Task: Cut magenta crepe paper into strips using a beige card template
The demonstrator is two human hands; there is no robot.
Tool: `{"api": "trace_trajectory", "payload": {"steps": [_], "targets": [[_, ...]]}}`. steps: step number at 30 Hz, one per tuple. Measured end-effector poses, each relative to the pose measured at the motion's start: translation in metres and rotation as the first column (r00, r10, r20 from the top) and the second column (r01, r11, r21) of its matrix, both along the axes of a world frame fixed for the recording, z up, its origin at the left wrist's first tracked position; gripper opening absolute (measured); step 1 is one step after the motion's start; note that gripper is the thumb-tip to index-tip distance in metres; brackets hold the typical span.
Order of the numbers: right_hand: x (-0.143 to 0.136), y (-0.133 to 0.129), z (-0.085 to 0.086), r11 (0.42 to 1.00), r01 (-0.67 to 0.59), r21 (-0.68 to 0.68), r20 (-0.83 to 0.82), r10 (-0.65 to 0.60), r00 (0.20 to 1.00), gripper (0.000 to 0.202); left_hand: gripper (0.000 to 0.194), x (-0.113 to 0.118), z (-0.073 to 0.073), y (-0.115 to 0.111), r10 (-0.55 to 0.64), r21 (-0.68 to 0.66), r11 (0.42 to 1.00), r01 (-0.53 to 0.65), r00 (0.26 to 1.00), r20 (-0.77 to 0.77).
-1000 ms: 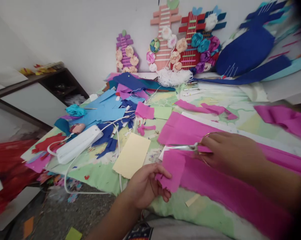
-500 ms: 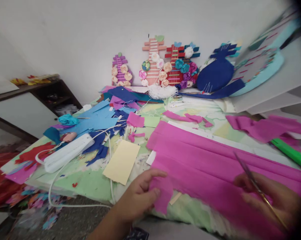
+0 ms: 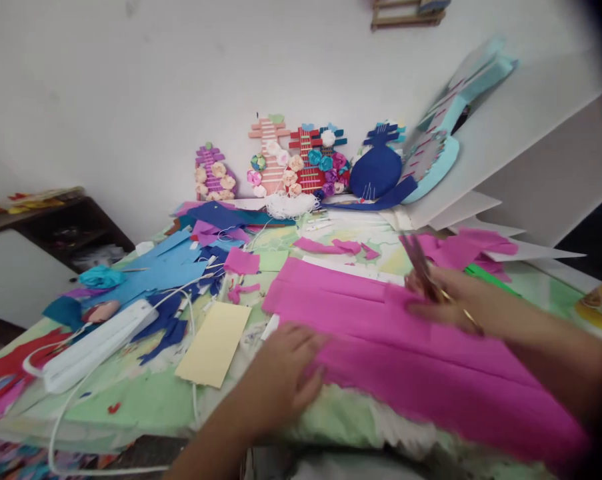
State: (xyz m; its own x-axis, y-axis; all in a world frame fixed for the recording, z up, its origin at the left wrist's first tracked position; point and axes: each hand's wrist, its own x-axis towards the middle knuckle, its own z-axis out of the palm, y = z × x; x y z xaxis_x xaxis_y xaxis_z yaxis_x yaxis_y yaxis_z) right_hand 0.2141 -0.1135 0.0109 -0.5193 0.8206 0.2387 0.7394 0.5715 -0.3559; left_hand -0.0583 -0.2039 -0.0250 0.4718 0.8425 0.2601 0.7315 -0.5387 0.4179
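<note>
A long sheet of magenta crepe paper [image 3: 381, 340] lies creased across the table. At its near left corner, my left hand [image 3: 293, 373] has fingers and thumb closed on the paper's edge; blur softens the fingertips. My right hand [image 3: 448, 300] grips a pair of scissors [image 3: 419, 260] with golden handles, above the far right part of the sheet. The blades point up and away, and blur hides whether they are apart. Under the sheet, a strip of white paper [image 3: 351, 270] shows along the far edge.
Left of the sheet lie a cream card [image 3: 215, 343], a white power strip [image 3: 101, 343] with its cable, and blue scraps [image 3: 165, 260]. Magenta scraps [image 3: 473, 250] and a green object [image 3: 491, 279] lie at right. Flower-decorated instrument shapes [image 3: 271, 160] stand along the wall.
My right hand has moved up and away over the sheet with the scissors. My left hand stays at the near left corner, where the small hanging flap no longer shows. The view has shifted right.
</note>
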Motion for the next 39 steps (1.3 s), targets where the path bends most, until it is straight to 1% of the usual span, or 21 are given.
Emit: {"api": "trace_trajectory", "payload": {"steps": [1,2,3,4,6,7,8,10,11,12,13,15,17,19,21,26,30,32,35,37,39], "targets": [[0.003,0.025,0.009,1.000,-0.024,-0.019,0.100,0.025,0.995,0.029,0.038,-0.006,-0.002,0.005,0.063,0.039,0.998,-0.058,0.991,-0.115],[0.003,0.048,0.015,0.997,0.045,0.058,0.191,-0.056,0.980,0.036,0.041,-0.012,-0.004,0.010,0.111,0.052,0.993,-0.102,0.973,-0.202],[0.003,0.069,0.018,0.973,0.158,0.169,0.279,-0.201,0.939,0.046,0.045,-0.016,-0.007,0.014,0.127,0.044,0.992,-0.119,0.956,-0.266],[0.001,0.085,0.018,0.958,0.193,0.214,0.293,-0.251,0.923,0.051,0.049,-0.019,-0.011,0.016,0.120,0.014,0.993,-0.121,0.942,-0.313],[-0.006,0.101,0.012,0.939,0.182,0.292,0.282,-0.266,0.922,0.053,0.059,-0.021,-0.020,0.016,0.047,-0.086,0.993,-0.086,0.926,-0.373],[-0.010,0.101,0.006,0.923,0.188,0.337,0.274,-0.287,0.918,0.053,0.063,-0.020,-0.024,0.015,0.020,-0.126,0.989,-0.075,0.922,-0.388],[-0.015,0.097,-0.001,0.916,0.199,0.348,0.274,-0.303,0.913,0.052,0.066,-0.019,-0.027,0.013,0.010,-0.150,0.986,-0.076,0.918,-0.398],[-0.027,0.079,-0.016,0.935,0.223,0.277,0.298,-0.304,0.905,0.050,0.069,-0.016,-0.031,0.010,0.020,-0.166,0.981,-0.096,0.913,-0.409],[-0.033,0.068,-0.024,0.954,0.220,0.203,0.287,-0.272,0.918,0.048,0.070,-0.015,-0.030,0.010,0.027,-0.168,0.980,-0.105,0.911,-0.411],[-0.040,0.057,-0.033,0.975,0.176,0.133,0.281,-0.207,0.937,0.044,0.071,-0.014,-0.029,0.010,0.023,-0.176,0.979,-0.104,0.912,-0.410],[-0.045,0.048,-0.041,0.984,0.146,0.103,0.273,-0.169,0.947,0.044,0.071,-0.014,-0.028,0.011,0.015,-0.187,0.977,-0.100,0.913,-0.409],[-0.052,0.035,-0.056,0.987,0.070,0.145,0.275,-0.108,0.955,0.045,0.070,-0.016,-0.024,0.014,0.013,-0.211,0.972,-0.107,0.915,-0.404],[-0.052,0.032,-0.067,0.983,0.075,0.167,0.261,-0.117,0.958,0.048,0.068,-0.019,-0.022,0.018,0.087,-0.211,0.960,-0.182,0.915,-0.395],[-0.047,0.037,-0.072,0.984,0.111,0.138,0.247,-0.143,0.958,0.048,0.066,-0.023,-0.024,0.022,0.219,-0.179,0.936,-0.304,0.899,-0.378],[-0.040,0.045,-0.073,0.985,0.142,0.095,0.247,-0.162,0.955,0.048,0.064,-0.026,-0.026,0.026,0.300,-0.154,0.914,-0.376,0.879,-0.371],[-0.032,0.060,-0.068,0.987,0.153,0.039,0.267,-0.158,0.951,0.047,0.063,-0.020,-0.029,0.024,0.275,-0.139,0.920,-0.367,0.856,-0.438],[-0.028,0.069,-0.067,0.993,0.115,-0.002,0.284,-0.110,0.952,0.046,0.064,-0.006,-0.027,0.007,0.304,-0.088,0.920,-0.382,0.837,-0.456],[-0.022,0.074,-0.069,0.996,0.084,-0.022,0.297,-0.074,0.952,0.048,0.061,0.000,-0.028,-0.004,0.292,-0.044,0.939,-0.340,0.859,-0.420],[-0.013,0.080,-0.068,0.998,0.039,-0.040,0.327,-0.024,0.945,0.053,0.048,0.005,-0.032,-0.015,0.255,0.029,0.965,-0.261,0.908,-0.334],[-0.009,0.077,-0.063,1.000,0.019,-0.020,0.319,-0.012,0.948,0.054,0.043,0.006,-0.036,-0.018,0.284,0.088,0.959,-0.270,0.914,-0.289],[-0.009,0.068,-0.057,1.000,0.018,-0.006,0.293,-0.015,0.956,0.055,0.042,0.007,-0.040,-0.018,0.321,0.152,0.945,-0.290,0.913,-0.251]]}}
